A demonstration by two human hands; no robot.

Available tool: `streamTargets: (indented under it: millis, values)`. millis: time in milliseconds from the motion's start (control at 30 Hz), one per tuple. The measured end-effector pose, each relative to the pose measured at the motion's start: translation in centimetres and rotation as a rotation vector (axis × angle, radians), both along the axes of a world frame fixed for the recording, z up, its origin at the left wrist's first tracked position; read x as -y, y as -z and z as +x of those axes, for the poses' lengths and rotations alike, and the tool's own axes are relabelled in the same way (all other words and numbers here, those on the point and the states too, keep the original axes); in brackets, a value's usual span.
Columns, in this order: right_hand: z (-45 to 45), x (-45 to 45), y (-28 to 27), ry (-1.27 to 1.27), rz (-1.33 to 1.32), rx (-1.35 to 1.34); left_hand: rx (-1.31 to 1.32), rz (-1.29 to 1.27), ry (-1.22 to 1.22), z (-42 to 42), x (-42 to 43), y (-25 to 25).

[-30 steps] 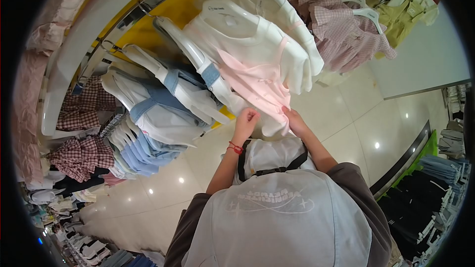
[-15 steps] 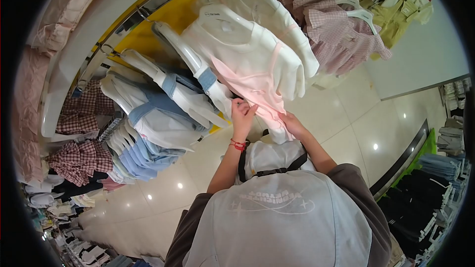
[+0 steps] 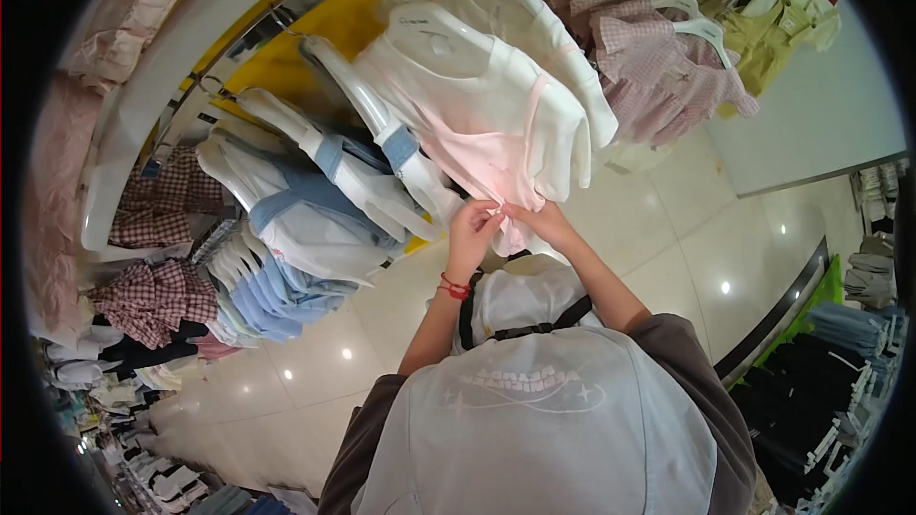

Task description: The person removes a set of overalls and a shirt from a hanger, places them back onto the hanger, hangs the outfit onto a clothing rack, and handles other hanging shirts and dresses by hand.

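A pink strappy dress (image 3: 489, 157) hangs over a white long-sleeved shirt (image 3: 496, 86) on a white hanger (image 3: 429, 19). At the dress's lower front, my left hand (image 3: 471, 236) is closed in a pinch on the cloth, its wrist wearing a red bracelet. My right hand (image 3: 546, 227) meets it there, thumb and fingers closed on the same fabric. The fingertips of both hands nearly touch. Any small detail between them is too small to make out.
White-and-blue garments (image 3: 315, 215) hang on the left of the curved metal rail (image 3: 258, 38). Pink checked dresses (image 3: 668, 76) hang to the right. A white display block (image 3: 811, 124) stands beyond. Dark folded clothes (image 3: 801, 381) fill a low shelf at right.
My right hand has moved left and up from the dress's right edge to its front, beside my left hand. My left hand has shifted slightly right, and its fingers now pinch the cloth.
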State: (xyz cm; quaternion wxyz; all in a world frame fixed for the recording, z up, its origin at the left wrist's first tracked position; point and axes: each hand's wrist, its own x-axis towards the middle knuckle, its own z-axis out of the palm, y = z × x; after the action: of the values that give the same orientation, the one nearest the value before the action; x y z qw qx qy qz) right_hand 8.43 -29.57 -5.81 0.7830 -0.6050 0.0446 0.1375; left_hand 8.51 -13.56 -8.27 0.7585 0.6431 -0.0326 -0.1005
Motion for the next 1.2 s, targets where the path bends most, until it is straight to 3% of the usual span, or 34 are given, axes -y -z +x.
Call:
streamTargets:
  millis: [167,367,467,567,667,967,1200]
  values:
    - [0.0,-0.3,-0.2,0.042,0.097,-0.006,0.039,0.062,-0.082,-0.2,-0.2,-0.8]
    - [0.1,0.6,1.4,0.125,0.078,-0.087,0.059,0.353,-0.173,0.7,-3.2,1.9]
    - [0.0,0.7,0.8,0.082,0.177,-0.155,0.562,0.469,-0.411,0.8,-2.0,1.1]
    - [-0.1,0.8,0.6,-0.001,0.248,-0.194,0.683,0.672,-0.327,0.6,-0.9,-2.7]
    - [-0.1,0.7,0.8,-0.062,0.256,-0.212,0.347,0.361,-0.052,0.4,0.2,-2.5]
    - [-0.4,2.0,0.5,-0.146,0.316,-0.287,0.252,0.423,-0.032,1.0,-0.4,-1.7]
    - [-1.1,3.7,2.9,-0.151,0.067,-0.329,0.246,0.494,-0.251,1.3,-1.7,-0.2]
